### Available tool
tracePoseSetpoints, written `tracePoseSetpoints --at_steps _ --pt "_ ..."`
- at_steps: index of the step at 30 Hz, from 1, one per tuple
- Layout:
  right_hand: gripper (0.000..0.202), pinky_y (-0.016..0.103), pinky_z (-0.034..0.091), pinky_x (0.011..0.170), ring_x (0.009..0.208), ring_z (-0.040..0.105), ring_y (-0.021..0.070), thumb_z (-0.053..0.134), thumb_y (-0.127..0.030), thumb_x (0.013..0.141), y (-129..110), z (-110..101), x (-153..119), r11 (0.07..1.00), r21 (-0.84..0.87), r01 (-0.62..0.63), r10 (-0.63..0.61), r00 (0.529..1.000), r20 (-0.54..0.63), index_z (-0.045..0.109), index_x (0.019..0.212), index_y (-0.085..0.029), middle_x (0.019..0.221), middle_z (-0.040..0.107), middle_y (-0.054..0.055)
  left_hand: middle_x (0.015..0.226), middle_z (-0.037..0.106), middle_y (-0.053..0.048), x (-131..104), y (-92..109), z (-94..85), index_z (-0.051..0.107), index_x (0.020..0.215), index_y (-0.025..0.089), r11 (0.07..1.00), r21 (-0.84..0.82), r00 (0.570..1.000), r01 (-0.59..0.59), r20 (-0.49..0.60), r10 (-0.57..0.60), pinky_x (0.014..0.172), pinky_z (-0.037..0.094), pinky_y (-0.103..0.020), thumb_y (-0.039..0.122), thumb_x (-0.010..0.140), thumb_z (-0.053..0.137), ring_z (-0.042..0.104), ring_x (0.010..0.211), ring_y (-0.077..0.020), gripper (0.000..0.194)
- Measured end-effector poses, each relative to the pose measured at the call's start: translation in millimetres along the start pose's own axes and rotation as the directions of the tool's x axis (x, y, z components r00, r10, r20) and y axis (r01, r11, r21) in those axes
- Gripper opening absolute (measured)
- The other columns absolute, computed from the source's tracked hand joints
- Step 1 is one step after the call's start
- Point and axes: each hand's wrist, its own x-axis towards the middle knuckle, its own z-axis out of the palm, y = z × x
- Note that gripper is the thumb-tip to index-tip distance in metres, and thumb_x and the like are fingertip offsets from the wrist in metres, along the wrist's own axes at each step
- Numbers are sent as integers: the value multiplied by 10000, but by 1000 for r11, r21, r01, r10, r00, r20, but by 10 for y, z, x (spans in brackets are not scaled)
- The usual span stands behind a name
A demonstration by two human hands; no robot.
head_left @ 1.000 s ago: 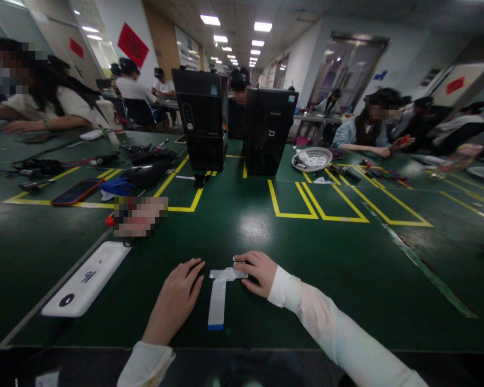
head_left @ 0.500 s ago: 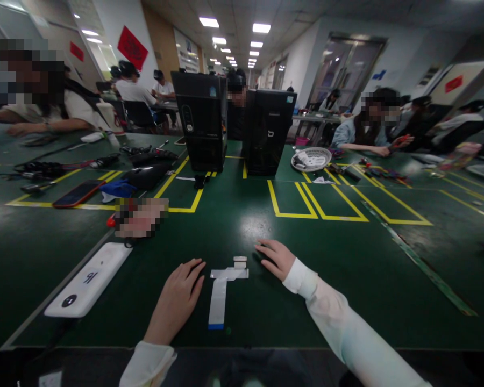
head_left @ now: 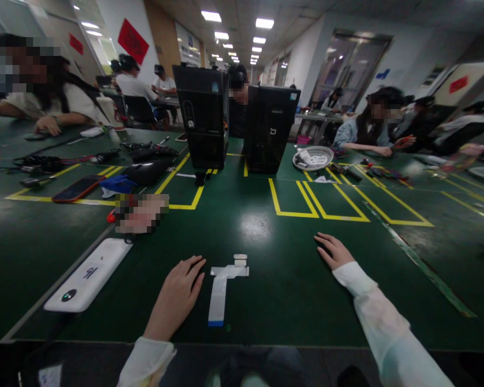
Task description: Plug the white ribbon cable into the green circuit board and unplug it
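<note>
Green matting covers the worktop (head_left: pixel 290 301), and on it a white flat ribbon cable (head_left: pixel 219 290) with a blue tip lies flat, bent into an L, a small white connector piece (head_left: pixel 240 260) just beyond its short arm. The left hand (head_left: pixel 177 298) rests palm down just beside the cable, fingers together and holding nothing. The right hand (head_left: pixel 334 251) lies flat well apart from it, fingers loosely spread and empty. A white power bank (head_left: pixel 89 274) sits further left.
</note>
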Motion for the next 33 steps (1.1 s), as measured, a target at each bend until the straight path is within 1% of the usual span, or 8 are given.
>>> tracePoseSetpoints --at_steps 4,7,9,13,15,20,26,33 --pt "450 463 447 972 1119 565 273 369 -416 888 285 -202 -108 996 -46 -78 76 996 -45 658 1119 -159 1208 598 157 1319 568 -103 -5 -3 1 549 1288 194 1000 0 1000 -2 -3 2 1055 400 -487 340 955 388 526 1215 -253 397" --pt "496 507 422 960 1146 533 338 360 -410 866 510 -418 -244 926 -223 -304 273 948 -161 657 1130 -113 1232 570 205 1318 569 -103 -7 -2 1 545 1291 195 1000 -2 1000 0 -7 0 1056 399 -488 340 954 390 525 1218 -252 399" --pt "551 552 372 977 1218 463 392 355 -416 864 622 -544 -361 793 -294 -534 468 842 -267 618 1199 -66 1293 508 259 1322 566 -103 -7 2 -1 544 1293 192 1000 -2 1000 2 -7 -2 1058 399 -485 342 954 391 521 1223 -252 401" --pt "659 615 295 983 1305 337 448 346 -453 856 773 -680 -566 469 -262 -844 754 537 -379 502 1329 -21 1375 391 330 1320 569 -98 -6 12 -4 552 1285 200 1000 -5 1000 3 -14 -3 1060 396 -486 337 953 387 522 1222 -253 395" --pt "684 620 329 932 1249 402 463 348 -465 844 831 -702 -618 420 -265 -868 800 492 -342 504 1318 3 1301 449 362 1318 570 -100 -4 14 -5 557 1281 194 1000 -2 1000 5 -12 -5 1065 392 -487 338 952 387 521 1223 -255 397" --pt "665 630 374 832 1128 492 491 347 -467 829 880 -743 -617 440 -308 -843 804 523 -283 579 1244 -2 1179 535 373 1325 566 -105 0 4 -4 557 1284 188 1000 7 1000 9 2 -9 1059 399 -487 342 951 388 521 1226 -259 404" --pt "768 575 398 893 1170 480 481 309 -561 837 814 -823 -636 406 -389 -827 857 492 -151 517 1311 6 1261 494 347 1307 578 -101 0 -6 11 559 1279 198 1000 -2 1000 -7 -28 7 1057 402 -480 338 947 393 533 1210 -255 397" --pt "747 532 444 937 1159 527 427 294 -592 815 883 -748 -921 667 -380 -640 660 745 -98 522 1286 -58 1235 552 297 1311 575 -99 -1 0 6 556 1282 197 1000 -10 1000 5 -21 -5 1066 396 -476 342 946 402 527 1218 -253 398"
